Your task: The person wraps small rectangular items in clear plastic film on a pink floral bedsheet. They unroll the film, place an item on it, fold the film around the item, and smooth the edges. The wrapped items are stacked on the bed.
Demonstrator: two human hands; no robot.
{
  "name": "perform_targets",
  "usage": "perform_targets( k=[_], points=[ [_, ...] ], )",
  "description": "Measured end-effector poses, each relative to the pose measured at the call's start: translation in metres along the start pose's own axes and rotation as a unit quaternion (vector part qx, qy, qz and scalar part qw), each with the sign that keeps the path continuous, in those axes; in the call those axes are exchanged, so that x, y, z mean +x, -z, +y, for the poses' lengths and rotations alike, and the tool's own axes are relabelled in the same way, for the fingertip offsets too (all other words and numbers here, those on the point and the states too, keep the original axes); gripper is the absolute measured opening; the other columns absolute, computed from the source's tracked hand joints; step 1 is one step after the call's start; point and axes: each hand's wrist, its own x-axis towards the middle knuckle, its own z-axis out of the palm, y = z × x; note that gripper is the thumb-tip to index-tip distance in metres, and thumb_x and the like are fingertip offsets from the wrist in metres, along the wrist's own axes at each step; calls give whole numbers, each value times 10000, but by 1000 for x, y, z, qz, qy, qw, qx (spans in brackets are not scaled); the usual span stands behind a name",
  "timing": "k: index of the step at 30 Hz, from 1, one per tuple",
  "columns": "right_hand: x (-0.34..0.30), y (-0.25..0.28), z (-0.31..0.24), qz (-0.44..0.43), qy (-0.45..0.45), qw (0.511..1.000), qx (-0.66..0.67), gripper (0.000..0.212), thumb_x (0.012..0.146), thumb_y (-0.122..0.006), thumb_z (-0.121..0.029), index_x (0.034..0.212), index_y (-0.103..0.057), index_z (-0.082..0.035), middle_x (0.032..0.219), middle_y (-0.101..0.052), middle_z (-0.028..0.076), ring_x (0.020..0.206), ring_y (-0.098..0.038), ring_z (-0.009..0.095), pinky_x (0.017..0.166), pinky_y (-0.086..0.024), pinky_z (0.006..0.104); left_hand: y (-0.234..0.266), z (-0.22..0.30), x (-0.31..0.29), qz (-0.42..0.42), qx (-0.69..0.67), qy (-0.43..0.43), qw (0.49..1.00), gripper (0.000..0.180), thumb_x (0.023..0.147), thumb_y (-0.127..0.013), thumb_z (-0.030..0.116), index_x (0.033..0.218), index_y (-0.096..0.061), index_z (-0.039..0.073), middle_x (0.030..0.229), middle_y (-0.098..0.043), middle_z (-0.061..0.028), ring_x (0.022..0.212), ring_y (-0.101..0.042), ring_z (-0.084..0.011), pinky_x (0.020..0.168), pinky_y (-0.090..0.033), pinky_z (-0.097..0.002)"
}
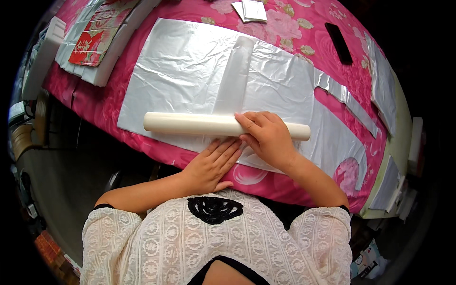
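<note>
A long cream-white roll (190, 124) lies crosswise over a large silvery-white plastic bag (175, 66) spread flat on the table. My right hand (268, 137) grips the roll right of its middle, thumb on the near side and fingers over the top. Just below the roll, my left hand (213, 164) rests flat on the bag near the table edge, fingers stretched out and nothing held. From behind the roll, a narrow translucent strip (233, 76) runs away toward the bag's far edge. The bag's right end has two long handle strips (346, 99), loosely laid out.
A pink flowered cloth (275, 28) covers the table. At the far left lies a stack of folded plastic bags (102, 71), a red printed one on top. Farther back are white square pieces (254, 10) and a black phone-like slab (338, 43). More silvery plastic (382, 90) lies along the right edge.
</note>
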Motion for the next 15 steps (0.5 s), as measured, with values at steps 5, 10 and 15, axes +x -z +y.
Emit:
perform_targets(
  k=[5, 10, 15],
  points=[
    [50, 0, 49, 70, 1, 997, -37, 407, 763, -656, -135, 1162, -577, -112, 1018, -618, 79, 892, -571, 270, 784, -451, 377, 4, 5, 0, -4, 15, 13, 1000, 792, 820, -458, 518, 1368, -293, -30, 1466, -204, -191, 1377, -155, -307, 1112, -79, -453],
    [107, 13, 105, 111, -97, 986, -84, 347, 816, -622, -285, 1141, -598, -165, 991, -640, 71, 938, -575, 290, 812, -458, 388, 2, -2, -4, 19, 9, -32, 999, 753, 828, -477, 485, 1369, -300, -7, 1482, -173, -168, 1383, -139, -293, 1116, -86, -437],
    [111, 10, 105, 236, 10, 954, -184, 388, 759, -659, -140, 1136, -584, -92, 1125, -577, 110, 1064, -512, 307, 915, -422, 382, 6, -30, -27, 74, -70, -78, 992, 663, 786, -613, 309, 1318, -377, -8, 1422, -311, -158, 1329, -286, -278, 1082, -239, -418]
  ],
)
